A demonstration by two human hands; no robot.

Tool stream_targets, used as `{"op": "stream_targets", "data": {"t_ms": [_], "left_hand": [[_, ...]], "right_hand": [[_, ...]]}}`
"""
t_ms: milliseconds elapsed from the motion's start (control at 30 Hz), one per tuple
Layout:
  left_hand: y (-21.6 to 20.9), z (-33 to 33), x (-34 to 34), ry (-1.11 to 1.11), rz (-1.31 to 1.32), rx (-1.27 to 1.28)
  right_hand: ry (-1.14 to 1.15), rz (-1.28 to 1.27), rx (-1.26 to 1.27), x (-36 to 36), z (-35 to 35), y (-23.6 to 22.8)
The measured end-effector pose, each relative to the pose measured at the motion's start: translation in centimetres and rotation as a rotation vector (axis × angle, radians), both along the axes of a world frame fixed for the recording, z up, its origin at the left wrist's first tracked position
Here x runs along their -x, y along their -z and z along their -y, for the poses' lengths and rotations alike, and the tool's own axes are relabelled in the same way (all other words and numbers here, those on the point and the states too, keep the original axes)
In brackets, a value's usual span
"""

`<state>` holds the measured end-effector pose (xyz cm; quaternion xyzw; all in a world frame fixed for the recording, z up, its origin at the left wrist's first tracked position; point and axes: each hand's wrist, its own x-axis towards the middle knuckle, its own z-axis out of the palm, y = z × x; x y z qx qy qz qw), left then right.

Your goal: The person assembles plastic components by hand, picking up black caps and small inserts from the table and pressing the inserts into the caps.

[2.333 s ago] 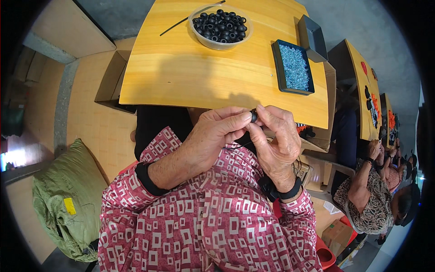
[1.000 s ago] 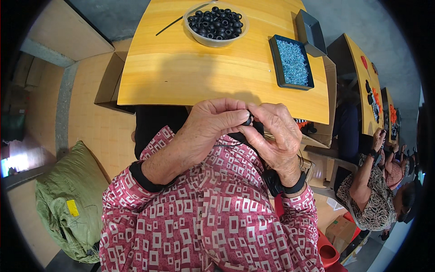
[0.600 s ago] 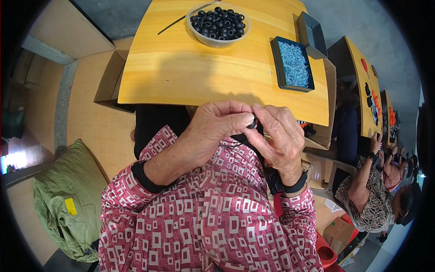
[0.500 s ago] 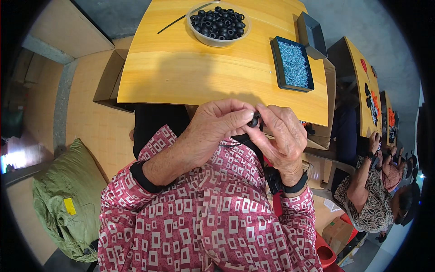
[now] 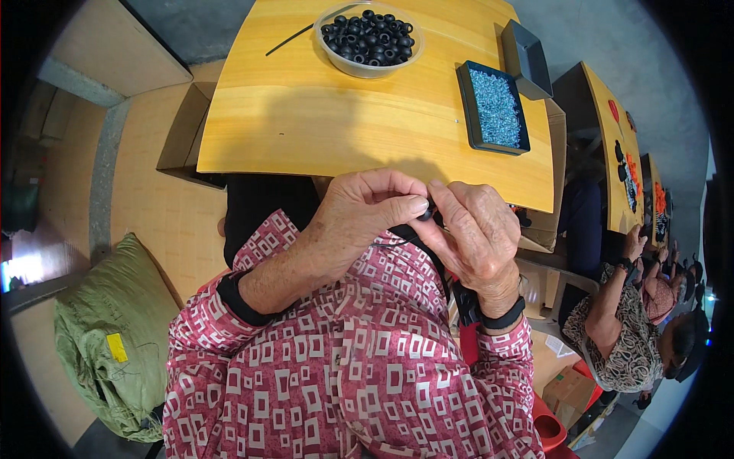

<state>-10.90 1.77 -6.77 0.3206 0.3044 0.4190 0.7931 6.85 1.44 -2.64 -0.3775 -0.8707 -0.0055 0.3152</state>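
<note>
My left hand (image 5: 363,214) pinches a small round black bead (image 5: 426,215) between thumb and forefinger, just off the near edge of the table. From the other side, the thumb and forefinger of my right hand (image 5: 478,233) close on the same bead, and the fingertips hide most of it. A thin black cord (image 5: 394,244) hangs below my left hand, over my lap. Farther back on the table stands a clear round tub (image 5: 363,73) heaped with similar black beads (image 5: 371,40). To its right a black tray (image 5: 498,148) holds small bluish clear pieces (image 5: 495,107).
Behind that tray sits a dark grey bin (image 5: 527,61). A thin black stick (image 5: 289,40) leans on the tub's rim. Cardboard boxes (image 5: 183,138) flank the wooden table (image 5: 367,130). A stuffed green sack (image 5: 111,336) rests on the left; other people (image 5: 623,329) sit at tables on the right.
My left thumb now covers more of the bead, and its hole no longer shows. My right hand has shifted slightly to the right.
</note>
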Motion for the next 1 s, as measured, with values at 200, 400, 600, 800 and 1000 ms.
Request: {"op": "stream_targets", "data": {"t_ms": [200,400,600,800,1000], "left_hand": [[0.7,0.1,0.1,0.018,0.012,0.147],[0.2,-0.2,-0.2,0.037,0.009,0.165],[0.0,-0.3,-0.9,-0.010,0.067,0.125],[0.2,-0.3,-1.8,0.004,0.041,0.133],[0.4,0.0,-2.1,0.014,-0.054,-0.007]], "right_hand": [[-0.037,0.025,0.268,-0.7,0.0,-1.1],[0.003,-0.193,0.552,-1.5,-0.4,-1.5],[-0.074,-0.256,0.505,-2.2,-1.1,-1.9],[-0.019,-0.213,0.534,-2.7,-0.6,-1.8],[-0.081,-0.103,0.404,-3.0,-0.7,-2.0]]}}
